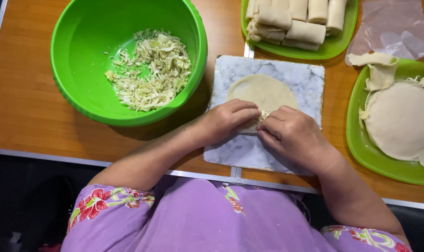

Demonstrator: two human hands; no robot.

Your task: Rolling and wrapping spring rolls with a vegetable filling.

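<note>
The wooden table [30, 102] carries everything, and the marble slab [305, 79] near its front edge serves as the landmark. To the left of the slab stands a big green bowl [81, 28] with shredded cabbage [151, 70] heaped in its bottom. To the right of the slab a green plate [361, 149] holds a stack of round wrappers [401, 121], with torn scraps at its far rim. Beyond the slab's far edge a second green plate [333, 46] carries finished rolls [291, 18], and a clear plastic sheet [394, 28] lies to the right of that. On the slab lies one round wrapper [265, 91]. The left hand [226, 121] and the right hand [291, 133] meet over its near edge, fingers curled and pinching the wrapper over a little filling [263, 115] that peeks between them.
</note>
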